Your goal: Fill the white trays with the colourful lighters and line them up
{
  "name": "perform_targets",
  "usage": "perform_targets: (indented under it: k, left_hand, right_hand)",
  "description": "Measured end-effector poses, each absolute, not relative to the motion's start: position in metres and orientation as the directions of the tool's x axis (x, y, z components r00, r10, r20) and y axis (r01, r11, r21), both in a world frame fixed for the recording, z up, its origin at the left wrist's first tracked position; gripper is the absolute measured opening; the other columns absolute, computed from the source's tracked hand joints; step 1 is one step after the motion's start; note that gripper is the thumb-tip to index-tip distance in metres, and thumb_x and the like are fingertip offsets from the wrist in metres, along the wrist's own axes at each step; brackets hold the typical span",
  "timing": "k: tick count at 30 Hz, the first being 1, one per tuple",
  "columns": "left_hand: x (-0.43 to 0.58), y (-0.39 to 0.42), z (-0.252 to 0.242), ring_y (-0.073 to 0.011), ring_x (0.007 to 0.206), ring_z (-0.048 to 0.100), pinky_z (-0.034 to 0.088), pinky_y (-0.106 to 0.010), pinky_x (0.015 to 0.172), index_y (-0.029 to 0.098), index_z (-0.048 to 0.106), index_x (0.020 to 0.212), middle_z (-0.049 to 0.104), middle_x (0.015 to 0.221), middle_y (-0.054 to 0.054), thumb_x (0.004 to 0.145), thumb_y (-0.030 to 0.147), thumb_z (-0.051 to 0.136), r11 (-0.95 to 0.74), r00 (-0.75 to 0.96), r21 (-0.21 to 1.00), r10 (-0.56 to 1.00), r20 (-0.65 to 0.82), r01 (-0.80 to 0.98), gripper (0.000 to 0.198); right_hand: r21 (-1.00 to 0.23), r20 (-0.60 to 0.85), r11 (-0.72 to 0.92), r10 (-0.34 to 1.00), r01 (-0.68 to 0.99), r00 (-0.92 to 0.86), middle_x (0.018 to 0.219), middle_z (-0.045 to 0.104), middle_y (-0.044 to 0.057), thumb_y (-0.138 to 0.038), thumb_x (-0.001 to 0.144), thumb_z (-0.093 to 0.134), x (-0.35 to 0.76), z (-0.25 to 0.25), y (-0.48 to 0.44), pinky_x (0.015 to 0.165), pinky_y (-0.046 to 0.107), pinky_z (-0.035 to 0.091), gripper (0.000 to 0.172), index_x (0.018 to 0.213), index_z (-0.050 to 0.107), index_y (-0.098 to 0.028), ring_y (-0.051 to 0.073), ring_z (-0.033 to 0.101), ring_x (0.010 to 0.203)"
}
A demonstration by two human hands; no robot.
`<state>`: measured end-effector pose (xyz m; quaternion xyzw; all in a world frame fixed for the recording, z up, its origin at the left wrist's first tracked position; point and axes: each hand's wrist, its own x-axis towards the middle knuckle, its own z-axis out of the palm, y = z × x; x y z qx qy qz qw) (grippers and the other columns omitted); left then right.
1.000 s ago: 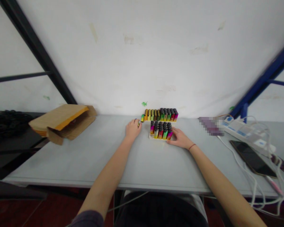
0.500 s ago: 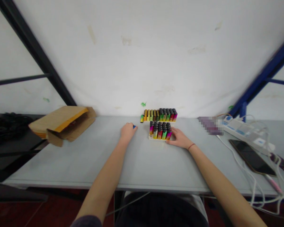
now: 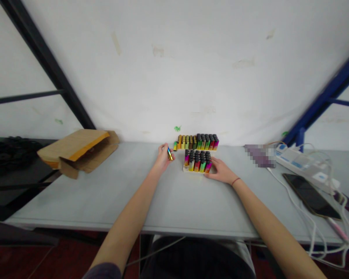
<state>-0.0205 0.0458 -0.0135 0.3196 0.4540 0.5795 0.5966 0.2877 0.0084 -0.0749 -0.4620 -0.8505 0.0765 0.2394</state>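
Note:
My left hand [image 3: 162, 159] is closed on a lighter [image 3: 170, 154] with a blue and yellow body, held upright at a slight tilt above the table. My right hand [image 3: 222, 172] grips the right side of a clear tray [image 3: 186, 169], its thumb at the front corner and its fingers partly hidden behind. Several colourful lighters [image 3: 197, 161] with black tops stand in this tray. Behind it, close to the wall, is a second group of lighters [image 3: 207, 142], yellow ones on the left and mixed colours on the right. A green and yellow lighter [image 3: 175, 146] stands at that group's left end.
An open cardboard box [image 3: 75, 149] lies on the left of the grey table [image 3: 174, 209]. To the right are a phone [image 3: 310, 195], a white power strip [image 3: 305, 166], tangled white cables [image 3: 314, 228] and a pixelated purple item [image 3: 260, 155]. The white wall [image 3: 174, 77] bounds the back.
My left hand has moved slightly right and up and turned, so more of the lighter in it shows. My right hand stays on the tray.

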Motion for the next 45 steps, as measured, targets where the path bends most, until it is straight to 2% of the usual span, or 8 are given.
perform_targets:
  k: [4, 11, 14, 17, 22, 33, 41, 45]
  left_hand:
    - [-0.018, 0.043, -0.014, -0.0041, 0.042, 0.044, 0.038, -0.016, 0.047, 0.027, 0.044, 0.101, 0.049, 0.064, 0.012, 0.094, 0.054, 0.067, 0.134, -0.045, 0.906, 0.985, -0.166, -0.403, 0.036]
    - [-0.012, 0.040, -0.015, -0.0045, 0.044, 0.049, 0.041, -0.016, 0.048, 0.024, 0.045, 0.091, 0.049, 0.062, 0.011, 0.089, 0.065, 0.068, 0.011, -0.142, 0.912, 0.987, -0.075, -0.410, 0.047]
    - [-0.012, 0.039, -0.013, -0.0048, 0.035, 0.033, 0.027, -0.016, 0.040, 0.024, 0.046, 0.084, 0.034, 0.051, 0.012, 0.092, 0.075, 0.053, 0.045, -0.097, 0.906, 0.991, -0.094, -0.421, 0.053]
    - [-0.014, 0.039, -0.011, -0.0063, 0.032, 0.026, 0.023, -0.019, 0.037, 0.023, 0.043, 0.069, 0.029, 0.045, 0.009, 0.094, 0.083, 0.031, 0.160, 0.008, 0.874, 0.984, -0.176, -0.459, 0.065]
    - [-0.013, 0.039, -0.013, -0.0071, 0.031, 0.020, 0.021, -0.020, 0.035, 0.024, 0.035, 0.058, 0.024, 0.041, 0.008, 0.100, 0.066, 0.026, 0.260, 0.094, 0.843, 0.965, -0.246, -0.470, 0.059]
    - [-0.005, 0.037, -0.018, -0.0078, 0.031, 0.014, 0.011, -0.019, 0.034, 0.025, 0.030, 0.057, 0.019, 0.041, 0.008, 0.099, 0.040, 0.028, 0.230, -0.002, 0.848, 0.965, -0.263, -0.477, 0.045]
    - [-0.003, 0.037, -0.022, -0.0073, 0.032, 0.016, 0.012, -0.019, 0.036, 0.024, 0.033, 0.060, 0.021, 0.041, 0.009, 0.097, 0.052, 0.036, 0.194, -0.047, 0.850, 0.967, -0.249, -0.490, 0.047]
    - [-0.003, 0.038, -0.022, -0.0077, 0.032, 0.015, 0.011, -0.020, 0.036, 0.024, 0.032, 0.058, 0.020, 0.040, 0.009, 0.098, 0.047, 0.034, 0.223, -0.029, 0.841, 0.962, -0.273, -0.492, 0.046]
  right_hand:
    - [-0.353, 0.338, 0.565, 0.820, 0.746, -0.462, 0.151, 0.059, 0.021, -0.058, 0.086, 0.071, 0.288, -0.075, 0.009, 0.117, 0.057, 0.046, 0.074, 0.145, 0.058, -0.015, 0.039, 0.057, 0.138]
    - [-0.342, 0.349, 0.561, 0.821, 0.754, -0.452, 0.149, 0.061, 0.020, -0.061, 0.085, 0.072, 0.289, -0.079, 0.011, 0.117, 0.059, 0.046, 0.075, 0.145, 0.060, -0.017, 0.040, 0.058, 0.137]
    - [-0.341, 0.350, 0.566, 0.817, 0.751, -0.457, 0.150, 0.061, 0.020, -0.062, 0.085, 0.072, 0.289, -0.080, 0.011, 0.117, 0.058, 0.046, 0.076, 0.145, 0.059, -0.017, 0.039, 0.058, 0.136]
    - [-0.341, 0.344, 0.562, 0.821, 0.754, -0.456, 0.151, 0.059, 0.021, -0.062, 0.085, 0.071, 0.289, -0.079, 0.011, 0.117, 0.058, 0.045, 0.077, 0.145, 0.059, -0.015, 0.040, 0.057, 0.138]
    - [-0.347, 0.337, 0.556, 0.825, 0.755, -0.453, 0.150, 0.060, 0.022, -0.061, 0.085, 0.072, 0.289, -0.078, 0.010, 0.118, 0.058, 0.045, 0.076, 0.144, 0.059, -0.015, 0.040, 0.057, 0.137]
    - [-0.335, 0.341, 0.566, 0.818, 0.754, -0.463, 0.146, 0.063, 0.021, -0.062, 0.085, 0.072, 0.287, -0.074, 0.008, 0.117, 0.056, 0.046, 0.074, 0.141, 0.061, -0.014, 0.039, 0.061, 0.133]
    - [-0.343, 0.335, 0.576, 0.813, 0.742, -0.476, 0.146, 0.062, 0.022, -0.061, 0.086, 0.071, 0.286, -0.071, 0.007, 0.115, 0.057, 0.047, 0.073, 0.140, 0.061, -0.013, 0.040, 0.061, 0.131]
    - [-0.342, 0.346, 0.577, 0.811, 0.741, -0.472, 0.145, 0.064, 0.020, -0.059, 0.086, 0.072, 0.286, -0.071, 0.007, 0.114, 0.056, 0.048, 0.069, 0.139, 0.063, -0.016, 0.039, 0.062, 0.130]
